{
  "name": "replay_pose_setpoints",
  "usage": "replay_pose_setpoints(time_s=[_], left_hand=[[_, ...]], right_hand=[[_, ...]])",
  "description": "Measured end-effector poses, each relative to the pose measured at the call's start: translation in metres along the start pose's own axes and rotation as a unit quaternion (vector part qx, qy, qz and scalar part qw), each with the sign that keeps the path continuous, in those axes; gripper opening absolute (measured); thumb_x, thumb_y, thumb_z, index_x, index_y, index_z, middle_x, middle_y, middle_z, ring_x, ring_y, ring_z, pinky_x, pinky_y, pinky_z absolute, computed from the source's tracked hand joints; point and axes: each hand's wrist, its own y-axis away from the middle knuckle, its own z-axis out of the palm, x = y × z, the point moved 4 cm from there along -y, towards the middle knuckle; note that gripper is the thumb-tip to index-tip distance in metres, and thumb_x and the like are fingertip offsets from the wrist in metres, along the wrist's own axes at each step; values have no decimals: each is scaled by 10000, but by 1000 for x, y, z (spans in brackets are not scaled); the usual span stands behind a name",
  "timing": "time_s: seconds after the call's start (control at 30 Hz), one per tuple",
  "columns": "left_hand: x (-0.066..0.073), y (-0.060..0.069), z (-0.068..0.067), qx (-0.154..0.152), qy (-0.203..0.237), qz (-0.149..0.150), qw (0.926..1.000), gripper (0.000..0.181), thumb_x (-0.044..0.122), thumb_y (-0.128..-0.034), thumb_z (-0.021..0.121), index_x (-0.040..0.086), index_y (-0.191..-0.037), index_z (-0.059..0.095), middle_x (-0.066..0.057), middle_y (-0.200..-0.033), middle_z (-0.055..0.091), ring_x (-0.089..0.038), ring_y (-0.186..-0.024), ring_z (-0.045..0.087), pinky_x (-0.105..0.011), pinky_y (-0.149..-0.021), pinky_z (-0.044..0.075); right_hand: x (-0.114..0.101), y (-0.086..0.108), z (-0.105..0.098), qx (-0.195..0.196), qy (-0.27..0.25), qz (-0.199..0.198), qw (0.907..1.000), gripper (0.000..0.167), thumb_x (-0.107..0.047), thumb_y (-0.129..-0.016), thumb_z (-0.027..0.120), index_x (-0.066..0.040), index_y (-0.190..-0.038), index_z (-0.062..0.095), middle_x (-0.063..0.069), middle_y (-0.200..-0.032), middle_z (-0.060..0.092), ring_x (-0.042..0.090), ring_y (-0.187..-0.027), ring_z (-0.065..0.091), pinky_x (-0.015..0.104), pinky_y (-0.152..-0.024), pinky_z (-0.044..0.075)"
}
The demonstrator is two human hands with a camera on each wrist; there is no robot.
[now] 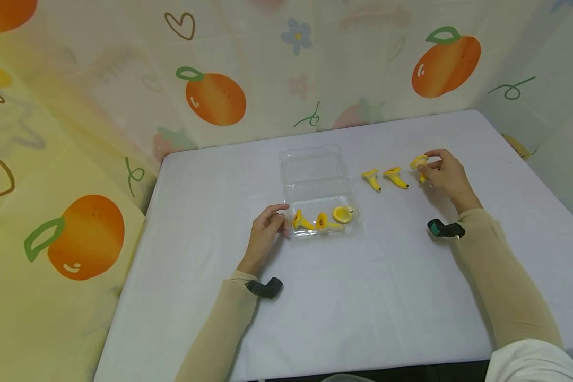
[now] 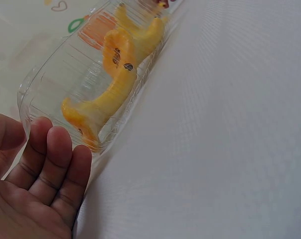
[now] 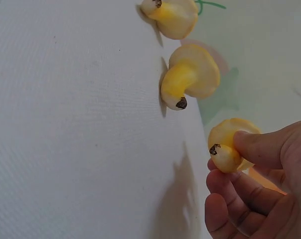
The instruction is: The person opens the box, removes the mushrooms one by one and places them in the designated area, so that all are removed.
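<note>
Near the table's right side, my right hand point(image 1: 451, 179) pinches a yellow mushroom point(image 3: 224, 158) between thumb and fingers, its dark-tipped stem showing in the right wrist view. Two more yellow mushrooms, one point(image 1: 372, 179) and another point(image 1: 396, 177), lie in a row left of that hand. A clear plastic box point(image 1: 315, 197) lies at mid-table, its lid point(image 1: 312, 164) folded back away from me. Three mushrooms are in its near half: one at left point(image 1: 302, 220), one in the middle point(image 1: 328, 223), one at right point(image 1: 342, 214). My left hand point(image 1: 266, 231) grips the box's left edge.
A white cloth covers the table point(image 1: 200, 297). Behind it hangs a patterned curtain point(image 1: 267, 63) printed with oranges, close to the table's back and left edges. Each wrist carries a dark camera, the left one point(image 1: 265, 287) and the right one point(image 1: 446, 229).
</note>
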Motion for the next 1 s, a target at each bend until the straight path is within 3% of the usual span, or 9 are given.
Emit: replay_pose_setpoints(time_s=[0.27, 0.67, 0.8, 1.0], left_hand=[[0, -1, 1, -40, 58, 94, 9999, 319, 70, -1002, 476, 48, -1280, 631, 17, -757, 585, -99, -711, 569, -196, -738, 528], [0, 0, 0, -17, 23, -45, 10000, 317, 68, -1010, 479, 66, -1287, 633, 16, -757, 583, -116, -720, 571, -200, -758, 536], [0, 0, 0, -18, -8, -43, 10000, 321, 76, -1009, 477, 69, -1289, 633, 12, -759, 581, -124, -724, 574, -200, -761, 537], [-1, 0, 0, -2, -18, -54, 10000, 319, 72, -1013, 480, 72, -1290, 637, 10, -766, 585, -116, -726, 575, -199, -765, 537]], right_hand=[[4, -1, 1, 7, 63, -36, 10000, 596, -306, -1021, 564, -2, -1496, 371, 343, -1313, 565, 99, -795, 592, 156, -601, 451], [7, 1, 6, -23, -20, 57, 10000, 596, -273, -1024, 557, -8, -1513, 342, 346, -1361, 530, 398, -1115, 577, 102, -616, 400], [9, 0, 7, -61, -24, 43, 10000, 597, -279, -1022, 560, -19, -1516, 347, 325, -1379, 506, 415, -1155, 550, 105, -641, 396], [11, -1, 7, 1, 30, 8, 10000, 590, -281, -1010, 571, -16, -1498, 371, 277, -1326, 497, 366, -1088, 517, 164, -677, 410]])
